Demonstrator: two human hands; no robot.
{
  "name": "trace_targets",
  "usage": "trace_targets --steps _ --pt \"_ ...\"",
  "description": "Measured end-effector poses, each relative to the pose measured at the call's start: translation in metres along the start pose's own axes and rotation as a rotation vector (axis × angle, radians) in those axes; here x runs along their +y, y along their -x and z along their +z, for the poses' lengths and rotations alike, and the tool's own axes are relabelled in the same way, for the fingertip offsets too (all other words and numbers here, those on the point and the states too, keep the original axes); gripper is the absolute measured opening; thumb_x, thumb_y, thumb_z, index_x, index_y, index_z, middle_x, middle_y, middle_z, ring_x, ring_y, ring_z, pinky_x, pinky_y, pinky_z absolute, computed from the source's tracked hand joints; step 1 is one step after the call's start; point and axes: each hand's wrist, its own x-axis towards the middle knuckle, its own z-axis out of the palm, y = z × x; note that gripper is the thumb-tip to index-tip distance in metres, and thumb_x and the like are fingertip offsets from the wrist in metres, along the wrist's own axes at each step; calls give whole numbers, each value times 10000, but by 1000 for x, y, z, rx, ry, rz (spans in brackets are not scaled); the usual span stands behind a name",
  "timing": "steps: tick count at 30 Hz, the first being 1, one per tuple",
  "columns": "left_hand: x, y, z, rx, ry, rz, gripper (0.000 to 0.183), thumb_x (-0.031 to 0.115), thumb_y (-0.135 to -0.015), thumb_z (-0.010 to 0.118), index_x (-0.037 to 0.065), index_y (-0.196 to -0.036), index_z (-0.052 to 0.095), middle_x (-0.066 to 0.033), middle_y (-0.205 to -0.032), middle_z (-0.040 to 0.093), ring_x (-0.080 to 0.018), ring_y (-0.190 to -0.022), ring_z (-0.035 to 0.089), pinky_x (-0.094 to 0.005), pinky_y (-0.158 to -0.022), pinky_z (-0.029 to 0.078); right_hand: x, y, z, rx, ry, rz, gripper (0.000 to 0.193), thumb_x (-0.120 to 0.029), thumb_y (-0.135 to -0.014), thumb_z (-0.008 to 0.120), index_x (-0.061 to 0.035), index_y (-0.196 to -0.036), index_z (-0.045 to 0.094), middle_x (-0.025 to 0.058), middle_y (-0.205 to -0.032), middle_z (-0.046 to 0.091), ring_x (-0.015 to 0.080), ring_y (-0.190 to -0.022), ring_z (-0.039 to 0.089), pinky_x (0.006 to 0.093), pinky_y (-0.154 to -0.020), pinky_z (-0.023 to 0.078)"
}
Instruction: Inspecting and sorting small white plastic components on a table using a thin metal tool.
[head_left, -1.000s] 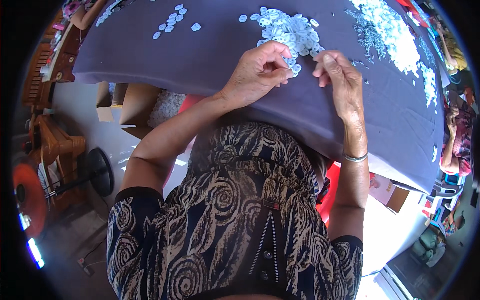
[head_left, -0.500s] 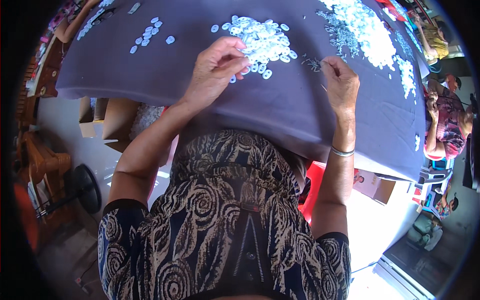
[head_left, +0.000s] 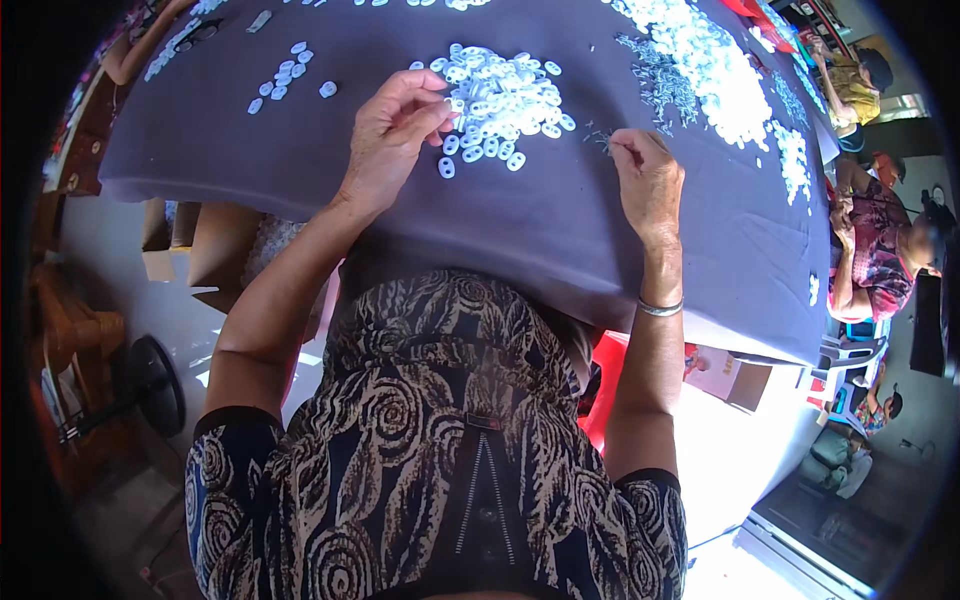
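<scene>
Small metal bits (head_left: 597, 135) lie at mixed angles on the worktop (head_left: 540, 220), just left of the nearer right hand (head_left: 650, 185), its fingertips pressed together, contents hidden, while the left hand (head_left: 383, 138) seemingly pinches a white oval (head_left: 457, 104) beside the pile (head_left: 505, 90).

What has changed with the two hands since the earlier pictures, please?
Relative to the central white pile, the right hand moved right, to the small scatter of dark pins; the left hand moved left, to the pile's left side. Whether either took or released anything is too small to tell. The small white group on the left stayed in place.
</scene>
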Motion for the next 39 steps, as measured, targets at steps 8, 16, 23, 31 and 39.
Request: trace_targets --steps 8,16,23,31,39 --pt "-12 -5 -4 51 28 -25 188 35 -843 613 59 -1026 577 -21 -833 608 -98 -758 598 -229 -620 471 -18 -2 3 -34 -3 -42 82 -57 -823 634 -28 -899 640 75 -810 634 146 -678 614 265 -635 481" --pt "-20 -5 -4 16 5 4 173 50 -878 596 67 -1050 580 -15 -872 602 -99 -776 590 -227 -634 472 -52 11 26 -189 -142 -110 112 -22 -796 661 -8 -904 635 60 -806 620 115 -656 595 257 -612 476" --pt "-17 -3 -4 5 -54 4 177 50 -879 594 69 -1054 579 -12 -875 608 -94 -787 595 -220 -642 468 -61 19 44 -187 -59 -194 184 -66 -777 684 -18 -942 620 83 -849 590 180 -613 594 305 -586 482" --pt "-17 -2 -1 11 -74 62 165 39 -851 606 50 -1008 554 -17 -802 611 -58 -704 573 -202 -604 471 -64 20 43 -198 -23 -238 170 -67 -759 690 -17 -903 614 88 -842 580 198 -602 602 318 -573 483" --pt "-14 -1 -3 -7 -65 49 169 39 -865 596 56 -1027 555 -17 -837 610 -69 -737 579 -209 -626 466 -61 21 36 -136 18 -271 159 30 -732 621 -1 -888 611 111 -795 591 208 -590 612 321 -558 493"
